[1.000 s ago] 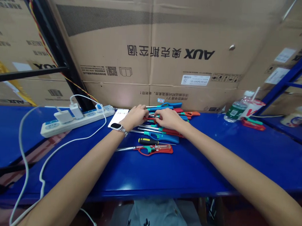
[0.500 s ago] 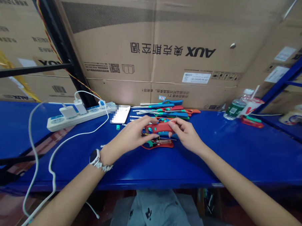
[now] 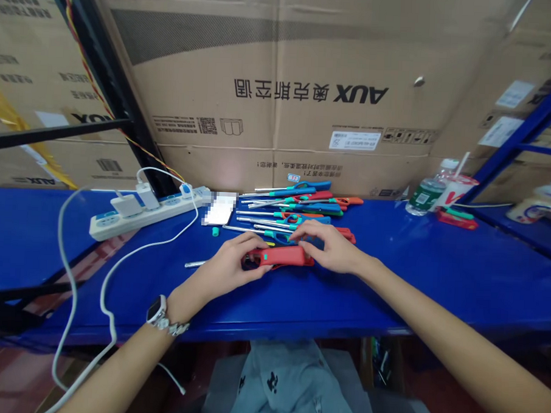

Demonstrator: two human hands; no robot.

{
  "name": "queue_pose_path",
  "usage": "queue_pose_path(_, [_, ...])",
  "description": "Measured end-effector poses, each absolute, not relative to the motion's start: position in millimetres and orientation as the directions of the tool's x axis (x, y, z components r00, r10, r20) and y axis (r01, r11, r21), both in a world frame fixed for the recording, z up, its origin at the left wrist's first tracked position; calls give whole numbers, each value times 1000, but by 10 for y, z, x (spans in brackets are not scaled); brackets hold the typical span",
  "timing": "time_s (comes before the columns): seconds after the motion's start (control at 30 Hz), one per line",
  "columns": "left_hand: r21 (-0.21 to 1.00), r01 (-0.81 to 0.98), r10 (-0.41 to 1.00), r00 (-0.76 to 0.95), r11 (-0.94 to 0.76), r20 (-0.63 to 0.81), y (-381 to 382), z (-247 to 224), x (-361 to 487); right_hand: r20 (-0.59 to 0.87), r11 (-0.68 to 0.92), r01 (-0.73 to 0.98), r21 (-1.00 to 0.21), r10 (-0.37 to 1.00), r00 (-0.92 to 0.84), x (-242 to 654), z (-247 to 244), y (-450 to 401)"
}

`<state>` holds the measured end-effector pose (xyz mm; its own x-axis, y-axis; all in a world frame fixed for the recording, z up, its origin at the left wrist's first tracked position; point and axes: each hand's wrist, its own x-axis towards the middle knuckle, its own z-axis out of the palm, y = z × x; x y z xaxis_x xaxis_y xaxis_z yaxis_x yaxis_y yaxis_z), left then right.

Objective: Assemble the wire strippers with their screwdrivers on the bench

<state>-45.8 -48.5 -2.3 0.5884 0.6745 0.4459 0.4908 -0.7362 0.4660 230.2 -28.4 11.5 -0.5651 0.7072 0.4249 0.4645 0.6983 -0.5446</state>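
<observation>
A red lighter [image 3: 285,256] lies level above the blue table, its metal tube [image 3: 195,264] sticking out to the left past my wrist. My left hand [image 3: 229,265] is wrapped round its trigger end. At its right end is my right hand [image 3: 326,246], with the thumb and fingers bent close over the red handle; whether the fingertips touch it is hard to see. Just behind both hands, long-necked lighters [image 3: 302,218] with blue, red and orange handles lie in a pile. Another red piece is partly hidden beneath the held lighter.
A white power strip [image 3: 151,213] with plugs and looping cables is at the left. A white pad [image 3: 220,209] and a small green cap [image 3: 215,232] lie near the pile. A bottle [image 3: 424,195], a cup [image 3: 454,191] and a red-green piece [image 3: 457,219] stand right. Cardboard [image 3: 282,60] rises behind.
Both hands have shifted; the left has come down toward the table's front edge with the red lighter. My right hand has loosened from its pinch on the handle's end.
</observation>
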Motion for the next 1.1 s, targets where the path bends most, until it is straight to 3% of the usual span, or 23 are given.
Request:
queue_pose_path(0.1, [457,481,658,627,-748,417,-440,-23,-385,467,749,414,-517,652,-597,2309,124,-412])
queue_pose_path(0.27, [469,496,673,642,-730,368,-393,19,-202,401,731,562,-387,682,-611,2291,112,-486])
queue_pose_path(0.4, [452,519,685,611,-725,397,-393,9,-217,378,720,558,-412,692,-615,2352,94,-390])
queue_pose_path(0.67, [471,576,738,594,-668,320,-398,-86,-649,398,707,548,-447,706,-586,2354,-81,-367])
queue_pose_path(1.1, [489,590,757,589,-643,284,-398,-119,-540,361,637,631,-443,771,-525,2278,-218,-372])
